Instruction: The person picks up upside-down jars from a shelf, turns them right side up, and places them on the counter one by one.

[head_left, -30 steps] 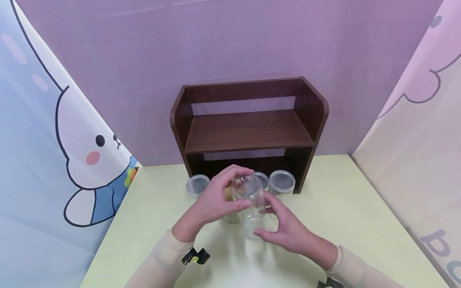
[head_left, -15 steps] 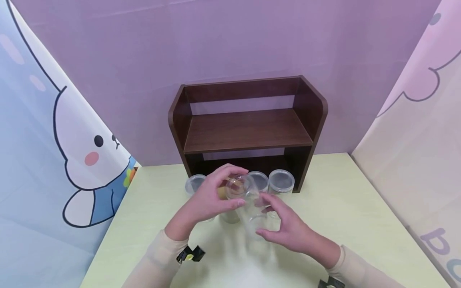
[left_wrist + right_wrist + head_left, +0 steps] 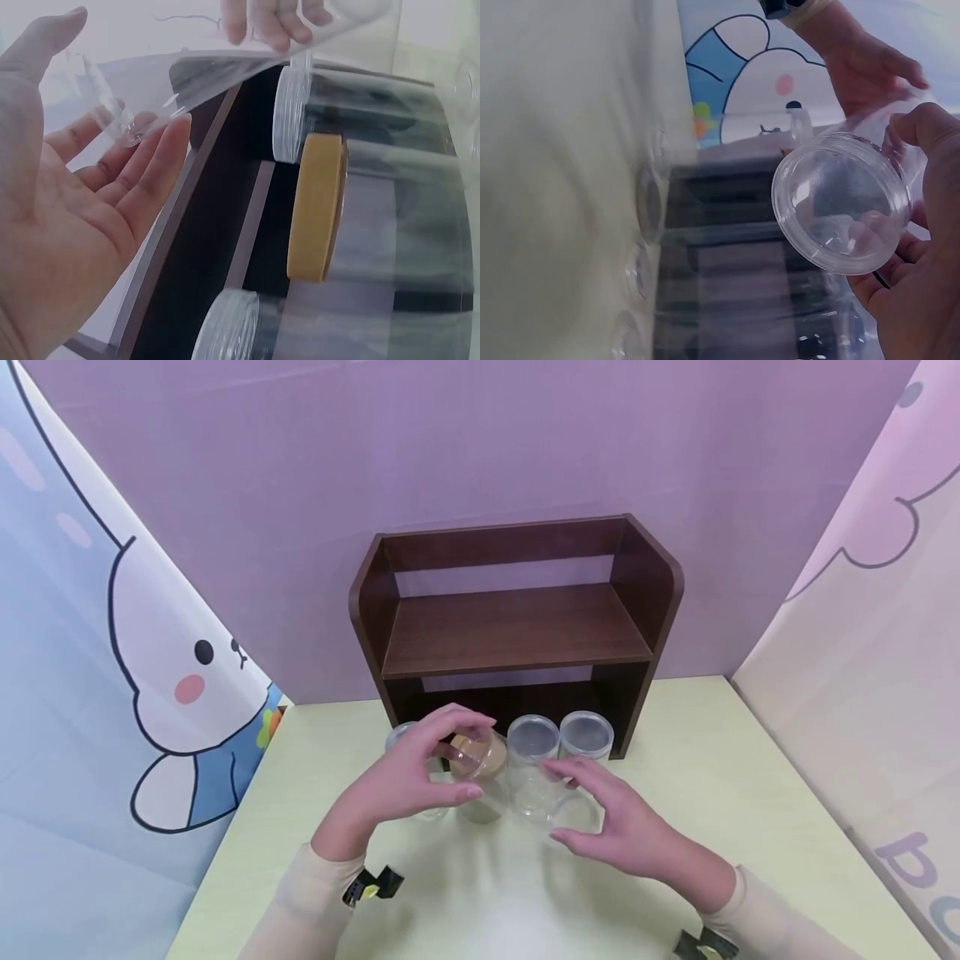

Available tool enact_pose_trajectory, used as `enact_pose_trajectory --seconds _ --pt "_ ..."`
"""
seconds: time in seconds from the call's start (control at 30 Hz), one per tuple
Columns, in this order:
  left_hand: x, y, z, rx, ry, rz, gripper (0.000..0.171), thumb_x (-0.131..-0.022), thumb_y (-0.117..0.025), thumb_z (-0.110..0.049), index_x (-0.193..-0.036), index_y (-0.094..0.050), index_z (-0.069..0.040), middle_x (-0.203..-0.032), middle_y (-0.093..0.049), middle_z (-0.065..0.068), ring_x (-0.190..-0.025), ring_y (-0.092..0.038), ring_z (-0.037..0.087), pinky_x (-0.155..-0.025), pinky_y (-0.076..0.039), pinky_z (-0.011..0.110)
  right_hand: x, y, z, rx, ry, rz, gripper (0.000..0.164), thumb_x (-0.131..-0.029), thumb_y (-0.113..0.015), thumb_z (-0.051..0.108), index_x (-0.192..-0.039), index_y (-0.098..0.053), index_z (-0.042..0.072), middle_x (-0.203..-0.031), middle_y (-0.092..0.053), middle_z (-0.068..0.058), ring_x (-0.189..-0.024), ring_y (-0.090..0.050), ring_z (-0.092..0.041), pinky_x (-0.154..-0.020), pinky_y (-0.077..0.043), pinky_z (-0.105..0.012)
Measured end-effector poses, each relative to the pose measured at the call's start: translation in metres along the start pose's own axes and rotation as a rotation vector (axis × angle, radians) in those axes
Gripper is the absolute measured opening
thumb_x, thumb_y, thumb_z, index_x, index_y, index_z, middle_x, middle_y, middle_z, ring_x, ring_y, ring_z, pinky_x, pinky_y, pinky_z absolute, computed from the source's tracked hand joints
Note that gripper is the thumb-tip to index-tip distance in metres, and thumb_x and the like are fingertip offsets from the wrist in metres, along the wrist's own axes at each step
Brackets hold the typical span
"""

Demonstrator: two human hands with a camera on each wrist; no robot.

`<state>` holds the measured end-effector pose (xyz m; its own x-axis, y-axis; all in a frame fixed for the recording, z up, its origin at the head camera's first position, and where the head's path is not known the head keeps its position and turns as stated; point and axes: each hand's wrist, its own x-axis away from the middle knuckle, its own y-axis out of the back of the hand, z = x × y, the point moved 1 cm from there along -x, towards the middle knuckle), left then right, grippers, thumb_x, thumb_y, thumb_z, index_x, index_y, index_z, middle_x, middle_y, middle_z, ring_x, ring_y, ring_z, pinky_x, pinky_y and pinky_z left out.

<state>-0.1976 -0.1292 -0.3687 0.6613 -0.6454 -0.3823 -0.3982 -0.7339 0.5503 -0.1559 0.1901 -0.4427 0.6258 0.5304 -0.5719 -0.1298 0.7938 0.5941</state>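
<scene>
A clear plastic jar [image 3: 836,184] is held tilted above the table between both hands. My left hand [image 3: 405,772] curves its thumb and fingers round the upper left end. With thumb and fingers, my right hand [image 3: 626,818] grips the lower right end, whose round ringed rim faces the right wrist camera. Whether a lid covers that rim, I cannot tell. Behind the held jar stands a jar with a tan lid [image 3: 319,206], partly seen through it. To its right are two jars with clear lids [image 3: 533,739]; another clear-lidded jar [image 3: 229,326] is to its left, mostly behind my left hand.
A dark brown two-level shelf [image 3: 517,627] stands at the back of the pale yellow table [image 3: 315,777], right behind the row of jars. A purple cloth [image 3: 480,443] hangs behind it. Printed cloths line the left and right sides.
The held jar has swung from near upright to a strong slant, its upper end going left and its lower end right. My hands have moved apart, the left one leftward, the right one slightly rightward.
</scene>
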Motion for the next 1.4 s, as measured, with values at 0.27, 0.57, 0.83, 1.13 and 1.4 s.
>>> enact_pose_trajectory --seconds 0.27,0.57,0.83,1.13,1.4 --pt "0.01 0.001 0.006 0.039 0.026 0.022 0.075 -0.089 -0.093 -0.006 -0.154 -0.059 -0.019 -0.14 -0.061 -0.002 -0.129 -0.059 0.023 -0.098 -0.064 0.041 -0.006 0.021 0.002 0.077 0.036 0.032 0.076 -0.085 -0.096 0.014 -0.153 -0.062 0.011 -0.145 -0.067 -0.001 -0.129 -0.064 -0.02 -0.111 -0.053 -0.03" --pt "0.02 -0.004 0.015 0.062 0.061 0.036 0.071 -0.089 -0.092 -0.004 -0.151 -0.057 -0.012 -0.149 -0.055 0.002 -0.137 -0.057 0.026 -0.101 -0.063 0.041 -0.014 0.037 0.004 0.109 0.07 0.042 0.072 -0.084 -0.097 0.015 -0.149 -0.065 0.013 -0.146 -0.067 0.0 -0.137 -0.06 -0.022 -0.122 -0.041 -0.022" --pt "0.023 -0.006 0.02 0.078 0.053 -0.017 0.07 -0.087 -0.093 0.001 -0.147 -0.059 -0.012 -0.149 -0.054 0.001 -0.135 -0.058 0.027 -0.102 -0.063 0.041 -0.021 0.043 0.006 0.038 0.091 0.019 0.068 -0.086 -0.096 0.014 -0.146 -0.065 0.006 -0.146 -0.065 -0.008 -0.142 -0.056 -0.024 -0.124 -0.039 -0.026" --pt "0.025 -0.006 0.028 0.124 -0.007 -0.113 0.071 -0.083 -0.092 0.007 -0.146 -0.059 -0.005 -0.15 -0.056 0.011 -0.133 -0.059 0.033 -0.1 -0.064 0.045 -0.018 0.053 0.002 -0.069 0.02 -0.096 0.089 -0.078 -0.095 -0.003 -0.156 -0.054 0.001 -0.15 -0.059 -0.019 -0.135 -0.058 -0.025 -0.114 -0.047 -0.022" --pt "0.026 -0.003 0.031 0.213 -0.025 -0.151 0.074 -0.084 -0.088 0.013 -0.148 -0.055 -0.004 -0.154 -0.053 0.016 -0.132 -0.058 0.049 -0.106 -0.06 0.053 -0.014 0.058 -0.004 -0.196 -0.033 -0.126 0.093 -0.075 -0.089 -0.021 -0.158 -0.049 -0.003 -0.151 -0.054 -0.025 -0.137 -0.057 -0.021 -0.116 -0.049 -0.027"
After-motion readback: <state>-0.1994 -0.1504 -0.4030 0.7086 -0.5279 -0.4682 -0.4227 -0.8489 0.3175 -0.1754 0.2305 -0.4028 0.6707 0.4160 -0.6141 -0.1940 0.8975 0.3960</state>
